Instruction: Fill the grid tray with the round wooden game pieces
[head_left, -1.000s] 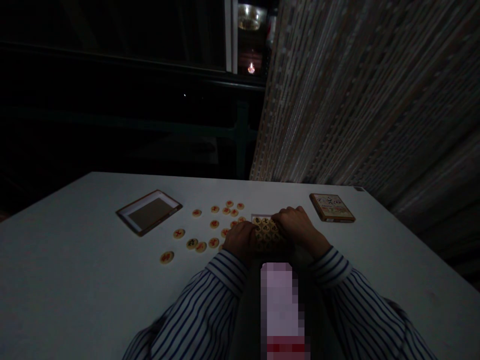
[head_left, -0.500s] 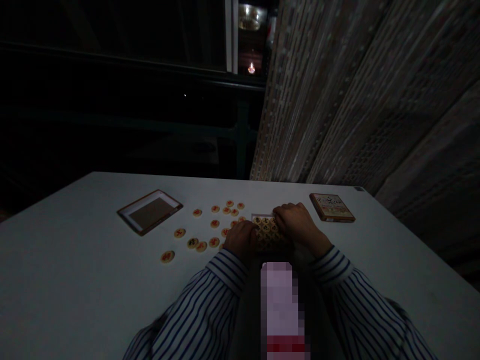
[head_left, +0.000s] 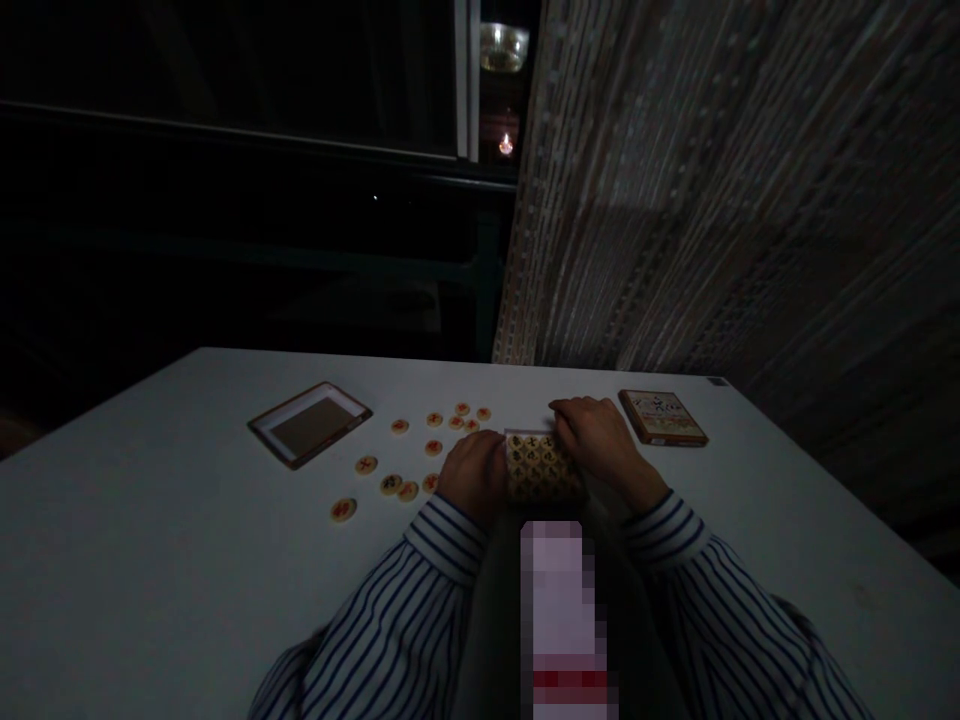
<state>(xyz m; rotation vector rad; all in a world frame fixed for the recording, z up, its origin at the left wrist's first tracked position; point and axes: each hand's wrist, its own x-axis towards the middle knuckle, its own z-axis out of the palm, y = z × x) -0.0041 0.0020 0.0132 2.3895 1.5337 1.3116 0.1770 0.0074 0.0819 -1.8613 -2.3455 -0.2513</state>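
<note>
A small box [head_left: 545, 500] packed with rows of round Chinese chess pieces [head_left: 534, 456] with black characters lies at the table's near edge, in front of my body. My left hand [head_left: 472, 475] is closed against the box's left side, its fingertips hidden. Over the right side bends my right hand [head_left: 600, 440], thumb side on the box's edge and the index finger reaching past its far corner. Left of my left hand are scattered several loose pieces with red characters [head_left: 433, 448]. Among them is one black-lettered piece [head_left: 391, 484].
An open box lid [head_left: 309, 425] with a pale inside lies at the left on the white table [head_left: 187, 560]. A closed printed box [head_left: 664, 417] sits at the right. Behind the table hang string curtains [head_left: 615, 200] beside a dark window.
My left hand has moved slightly left, showing more of the boxed pieces and covering some loose ones. My right hand's fingers have lifted a little off the box's top. The view has shifted slightly.
</note>
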